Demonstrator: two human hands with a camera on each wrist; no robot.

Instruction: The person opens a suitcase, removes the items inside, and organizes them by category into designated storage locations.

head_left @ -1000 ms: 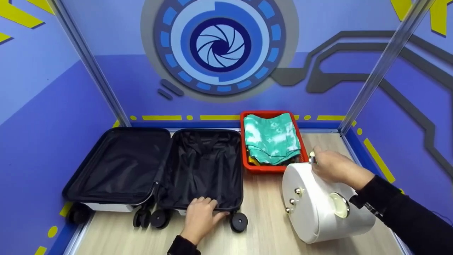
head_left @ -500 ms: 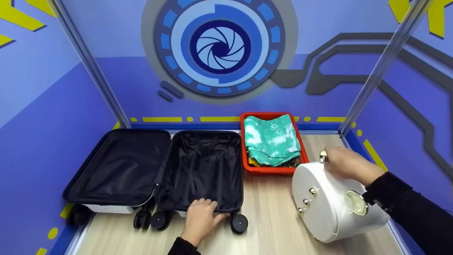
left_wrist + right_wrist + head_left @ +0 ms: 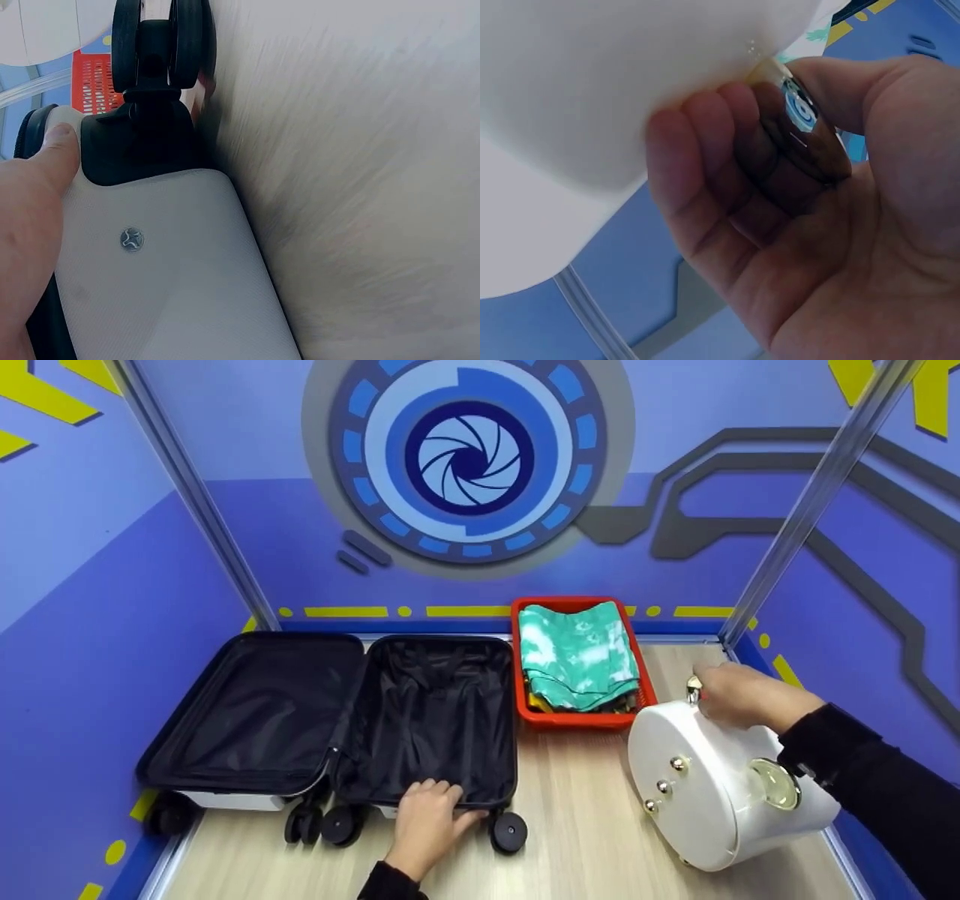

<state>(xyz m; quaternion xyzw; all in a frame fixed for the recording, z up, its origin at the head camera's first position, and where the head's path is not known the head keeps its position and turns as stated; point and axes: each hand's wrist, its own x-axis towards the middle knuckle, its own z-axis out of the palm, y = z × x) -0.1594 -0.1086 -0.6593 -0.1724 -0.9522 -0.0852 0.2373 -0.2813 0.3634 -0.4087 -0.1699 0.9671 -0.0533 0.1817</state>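
Note:
An open suitcase [image 3: 439, 720] with black lining and a pale shell lies spread in two halves. My left hand [image 3: 427, 821] grips the near rim of its right half, fingers over the edge. In the left wrist view, the thumb [image 3: 60, 157] lies on the outer side of the pale shell [image 3: 172, 262], near a wheel [image 3: 154, 52]. At the right, my right hand [image 3: 750, 697] holds a shiny gold-coloured fitting [image 3: 817, 135] on a white rounded case [image 3: 682, 825]. The case is tilted and has several gold-coloured knobs and an oval gold-rimmed fitting.
A red basket [image 3: 574, 722] stands against the back wall beside the suitcase. Folded green and white cloth [image 3: 577, 656] lies on top in it, over other items hidden below. Blue panel walls and metal posts [image 3: 802, 510] enclose the wooden tabletop [image 3: 570, 810].
My right hand has moved to the right with the white case, away from the red basket. The left hand stays on the suitcase rim.

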